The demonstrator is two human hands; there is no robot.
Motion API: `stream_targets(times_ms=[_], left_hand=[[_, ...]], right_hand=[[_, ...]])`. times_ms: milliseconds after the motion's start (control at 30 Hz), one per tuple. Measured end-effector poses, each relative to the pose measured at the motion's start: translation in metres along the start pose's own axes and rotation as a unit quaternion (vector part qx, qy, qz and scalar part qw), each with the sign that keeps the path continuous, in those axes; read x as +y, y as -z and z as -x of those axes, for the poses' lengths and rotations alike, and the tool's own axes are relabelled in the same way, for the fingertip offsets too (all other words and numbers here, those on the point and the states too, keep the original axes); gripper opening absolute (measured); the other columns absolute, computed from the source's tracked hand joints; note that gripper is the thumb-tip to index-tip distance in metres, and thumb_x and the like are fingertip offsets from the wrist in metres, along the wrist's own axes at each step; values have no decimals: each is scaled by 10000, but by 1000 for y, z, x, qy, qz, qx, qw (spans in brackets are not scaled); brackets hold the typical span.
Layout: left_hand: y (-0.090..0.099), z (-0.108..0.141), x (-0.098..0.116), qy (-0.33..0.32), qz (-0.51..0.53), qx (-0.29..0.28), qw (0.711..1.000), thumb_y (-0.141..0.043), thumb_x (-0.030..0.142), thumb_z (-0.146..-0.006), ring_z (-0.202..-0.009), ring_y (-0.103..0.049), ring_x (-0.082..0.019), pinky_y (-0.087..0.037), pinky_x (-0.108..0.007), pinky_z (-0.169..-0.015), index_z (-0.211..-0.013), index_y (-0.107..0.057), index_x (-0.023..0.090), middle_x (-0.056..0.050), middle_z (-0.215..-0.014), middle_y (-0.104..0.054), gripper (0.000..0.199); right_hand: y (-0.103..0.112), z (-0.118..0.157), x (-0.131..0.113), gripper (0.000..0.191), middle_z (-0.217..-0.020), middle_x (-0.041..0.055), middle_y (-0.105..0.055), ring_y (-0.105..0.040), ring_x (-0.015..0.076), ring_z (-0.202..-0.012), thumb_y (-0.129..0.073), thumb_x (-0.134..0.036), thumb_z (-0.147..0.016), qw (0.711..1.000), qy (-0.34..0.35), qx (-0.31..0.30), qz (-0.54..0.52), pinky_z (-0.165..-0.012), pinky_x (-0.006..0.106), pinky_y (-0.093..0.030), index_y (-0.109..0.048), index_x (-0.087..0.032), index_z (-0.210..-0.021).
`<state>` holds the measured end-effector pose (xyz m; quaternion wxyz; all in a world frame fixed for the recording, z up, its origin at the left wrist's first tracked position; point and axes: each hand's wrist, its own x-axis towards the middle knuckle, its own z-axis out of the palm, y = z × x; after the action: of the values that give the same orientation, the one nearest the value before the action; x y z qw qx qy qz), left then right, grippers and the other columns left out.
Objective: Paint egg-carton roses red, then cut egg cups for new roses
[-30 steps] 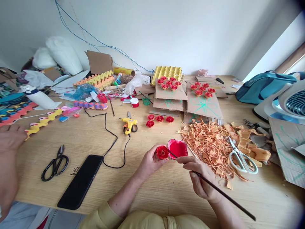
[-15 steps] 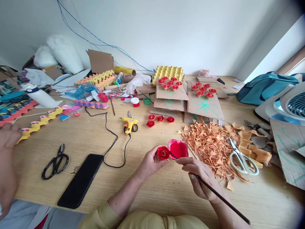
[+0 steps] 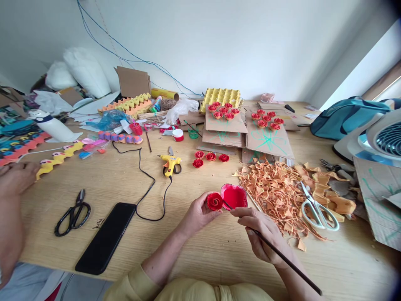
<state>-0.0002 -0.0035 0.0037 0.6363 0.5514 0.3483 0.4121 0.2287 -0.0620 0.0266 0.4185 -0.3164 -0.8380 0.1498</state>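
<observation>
Showing a red rose [image 3: 214,201] pinched between thumb and fingers of the left hand [image 3: 199,212], and a long dark brush [image 3: 290,260] gripped in the right hand [image 3: 261,232], with tip at the rose's right edge. Showing also, just beyond the right hand's fingers, a dish [image 3: 233,186] of red paint; farther beyond the left hand, four red roses [image 3: 211,156] and, to their left, a yellow glue gun [image 3: 170,163]; left of the left forearm, a black phone [image 3: 105,238]; right of the right hand, orange scraps [image 3: 272,188] with white-handled scissors [image 3: 319,213] at their edge; well apart from both hands, at far left, another person's hand [image 3: 17,179] near a yellow carton strip [image 3: 58,161], contact impossible to tell.
</observation>
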Motion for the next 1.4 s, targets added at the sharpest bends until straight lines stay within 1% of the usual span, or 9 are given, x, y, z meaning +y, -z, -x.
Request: stream_targets(times_ms=[167, 300, 433, 700, 833, 1000, 1133, 1300, 1400], left_hand=[[-1, -1, 1, -2, 9, 9, 1000, -858, 367, -778, -1104, -666, -252, -520, -354, -993, -1180, -646, 159, -109, -1167, -715, 500], [-2, 0, 3, 3, 15, 2, 1000, -859, 358, -781, -1048, -672, -225, -523, -332, -968, -1188, -634, 160, -98, -1143, -709, 505], [-3, 1, 6, 16, 23, 14, 1000, -882, 359, -750, -996, -682, -218, -524, -336, -962, -1183, -623, 154, -94, -1111, -708, 545], [-2, 0, 5, -15, 2, 46, 999, -876, 358, -749, -1090, -671, -243, -522, -339, -985, -1158, -638, 167, -99, -1160, -715, 511], [-2, 0, 4, -4, 6, 53, 999, -891, 369, -728, -1041, -690, -241, -528, -348, -972, -1155, -628, 168, -98, -1131, -719, 540], [-3, -1, 3, -7, 17, 69, 997, -907, 382, -702, -1073, -682, -243, -528, -341, -979, -1148, -621, 170, -104, -1152, -717, 571], [-3, 0, 3, 10, 26, 64, 998, -914, 369, -691, -1003, -690, -222, -538, -336, -952, -1135, -614, 174, -81, -1107, -713, 570], [-4, 0, 5, 20, 11, 52, 998, -917, 363, -685, -1009, -681, -229, -540, -337, -947, -1115, -624, 172, -72, -1070, -709, 554], [-4, 0, 5, 24, -1, 44, 999, -908, 389, -687, -1026, -682, -238, -532, -344, -961, -1126, -624, 173, -78, -1095, -710, 566]], right_hand=[[1, -3, -4, 239, -1136, 119, -725, -714, 206, -988, -458, -101, -970, 1000, -1, -2, -20, -835, 339, -577, -549, -220, -1156], [1, -4, -4, 278, -1172, 136, -707, -704, 203, -1035, -442, -68, -962, 999, -2, 35, -21, -862, 333, -574, -548, -204, -1179], [1, -7, -7, 272, -1170, 140, -698, -704, 202, -1038, -422, -88, -985, 997, -5, 67, -47, -836, 327, -586, -542, -205, -1199], [-3, -5, -11, 245, -1105, 111, -718, -708, 198, -1026, -419, -121, -1020, 990, -52, 83, -98, -840, 336, -594, -559, -226, -1191], [-6, -4, -9, 256, -1131, 113, -714, -700, 200, -1055, -406, -122, -1028, 988, -47, 108, -105, -864, 350, -587, -561, -226, -1204], [-7, -5, -10, 241, -1108, 117, -719, -707, 206, -1031, -419, -145, -1032, 990, -40, 93, -102, -832, 346, -595, -570, -220, -1204], [-8, -3, -8, 250, -1116, 109, -727, -708, 209, -1041, -411, -126, -1030, 985, -51, 124, -109, -845, 363, -590, -577, -230, -1185], [-8, -4, -2, 241, -1126, 115, -725, -703, 226, -1068, -426, -136, -1030, 985, -70, 113, -106, -870, 399, -584, -580, -233, -1188], [-8, -8, -1, 218, -1157, 125, -721, -711, 228, -1051, -424, -149, -1039, 982, -80, 149, -90, -873, 413, -582, -578, -234, -1168]])
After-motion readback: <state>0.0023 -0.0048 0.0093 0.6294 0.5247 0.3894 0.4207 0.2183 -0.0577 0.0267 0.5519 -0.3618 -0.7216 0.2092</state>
